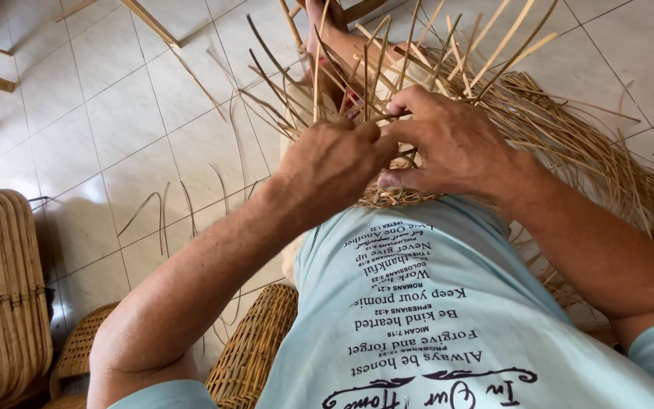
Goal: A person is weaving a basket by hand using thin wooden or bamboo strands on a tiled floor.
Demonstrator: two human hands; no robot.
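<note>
Two bare hands work at one half-woven basket of pale tan rattan strips [399, 198], which rests in the person's lap against a light blue printed shirt [433, 303]. Too many to count, its loose strips fan up and away from the woven base, most of them pointing toward the top and right of the view, long axes running outward from the base like spokes. The strips at the right bend over and trail down to the white tiled floor [107, 121].

The left hand [331, 167], just left of the basket's base, is closed in a fist around one or more strips. The right hand [452, 140], touching the left above the base, has its fingers curled together, pinching strips against the thumb. Upright strips cross in front of both hands and hide the fingertips.

Left of the basket stand two finished woven pieces: a large ribbed rattan piece [1, 295] at the frame's edge and a smaller brown wicker basket [255, 348] beside the person's elbow. Beyond the basket, one foot [327, 30] shows between the strips.
</note>
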